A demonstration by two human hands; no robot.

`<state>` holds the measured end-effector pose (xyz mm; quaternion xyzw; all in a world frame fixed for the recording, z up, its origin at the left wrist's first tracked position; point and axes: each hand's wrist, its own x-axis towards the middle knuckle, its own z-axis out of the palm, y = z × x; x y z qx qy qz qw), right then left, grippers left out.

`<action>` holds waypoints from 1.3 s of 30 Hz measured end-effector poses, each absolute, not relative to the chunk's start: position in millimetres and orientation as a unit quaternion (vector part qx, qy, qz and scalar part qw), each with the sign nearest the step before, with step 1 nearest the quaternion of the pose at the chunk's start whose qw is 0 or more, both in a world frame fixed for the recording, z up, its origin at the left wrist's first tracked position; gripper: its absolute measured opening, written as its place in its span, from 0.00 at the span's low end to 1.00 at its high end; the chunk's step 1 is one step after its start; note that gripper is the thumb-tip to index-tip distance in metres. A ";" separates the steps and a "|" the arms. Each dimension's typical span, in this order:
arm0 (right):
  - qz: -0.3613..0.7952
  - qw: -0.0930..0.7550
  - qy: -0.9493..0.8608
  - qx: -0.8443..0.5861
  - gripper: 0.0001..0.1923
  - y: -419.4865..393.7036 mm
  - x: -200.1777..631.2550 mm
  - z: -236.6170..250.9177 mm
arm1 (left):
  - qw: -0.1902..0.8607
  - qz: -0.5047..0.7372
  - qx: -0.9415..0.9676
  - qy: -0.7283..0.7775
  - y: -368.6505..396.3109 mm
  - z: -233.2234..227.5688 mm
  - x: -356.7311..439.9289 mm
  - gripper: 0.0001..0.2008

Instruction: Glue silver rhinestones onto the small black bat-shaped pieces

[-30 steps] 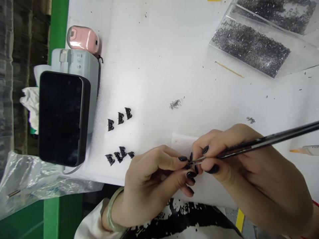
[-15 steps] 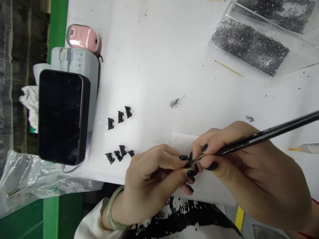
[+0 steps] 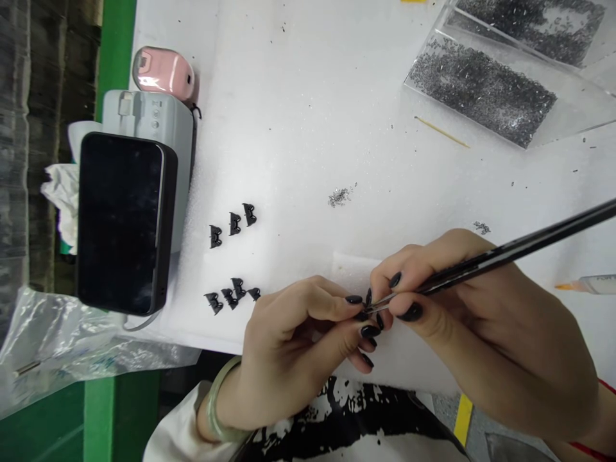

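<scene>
My left hand [image 3: 293,353] is closed in a pinch, thumb and forefinger on a small black piece [image 3: 362,316] that is mostly hidden by the fingertips. It looks like the small black claw clips lying nearby. In my closed right hand [image 3: 481,327] is a pair of black tweezers [image 3: 486,262], slanting up to the right. Their thin metal tips meet the black piece at the left fingertips. Left of the hands lie several black claw clips [image 3: 234,223] in two groups. Beyond the hands is a small heap of tiny glittering bits [image 3: 340,196].
Clear trays [image 3: 572,115] of tiny dark bits stand at the upper right, near a thin yellow stick [image 3: 441,132]. An orange-tipped pen [image 3: 590,284] lies at the right. A black phone-like device [image 3: 120,224], a grey device [image 3: 180,122] and a pink case [image 3: 166,72] line the left edge.
The tweezers have tilted very slightly, their tips still at the piece in my left hand. Both hands stay almost in place, and the whole view has shifted a little.
</scene>
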<state>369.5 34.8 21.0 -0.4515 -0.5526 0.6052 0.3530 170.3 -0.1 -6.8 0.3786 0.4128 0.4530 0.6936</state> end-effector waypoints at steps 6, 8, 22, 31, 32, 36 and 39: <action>0.614 0.357 -0.547 -0.443 0.09 36.8 367.6 22.2 | 0.693 0.454 0.380 0.411 0.9 -7.6 168.4 0.21; 0.616 0.357 -0.548 -0.440 0.09 37.2 367.8 22.2 | 0.695 0.451 0.386 0.406 0.8 -9.2 167.1 0.21; 0.646 0.387 -0.513 -0.412 0.06 33.9 367.0 14.2 | 0.675 0.431 0.415 0.431 4.6 -6.4 167.3 0.18; 0.562 0.423 -0.502 -0.504 0.06 30.6 376.9 25.9 | 0.687 0.422 0.379 0.454 7.1 -0.9 171.6 0.16; 0.577 0.412 -0.497 -0.501 0.05 29.9 375.4 25.4 | 0.692 0.424 0.377 0.446 7.1 -1.1 172.2 0.16; 0.625 0.391 -0.481 -0.475 0.04 28.7 368.4 21.0 | 0.693 0.437 0.373 0.435 6.9 -3.7 171.8 0.16; 0.637 0.387 -0.474 -0.470 0.05 29.4 366.2 20.4 | 0.698 0.430 0.382 0.427 5.0 -6.1 169.9 0.17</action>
